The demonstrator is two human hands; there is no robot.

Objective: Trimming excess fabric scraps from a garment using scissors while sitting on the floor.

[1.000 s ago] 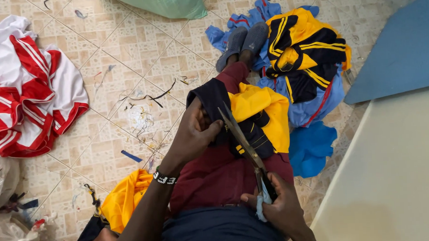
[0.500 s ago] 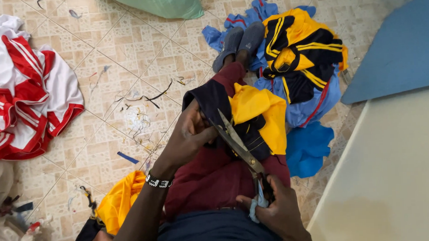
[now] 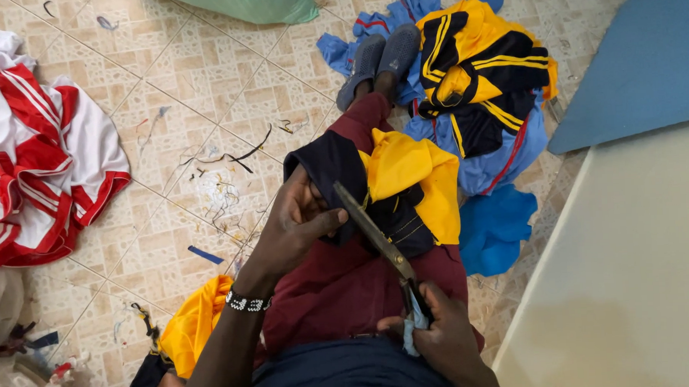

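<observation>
A beige tiled floor carries a red-and-white garment at left, a yellow-and-black jersey on blue clothes far right, scattered thread scraps, and yellow cloth near.

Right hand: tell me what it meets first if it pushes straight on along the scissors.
The right hand would likely first meet the navy and yellow garment that the left hand holds; depth is uncertain.
</observation>
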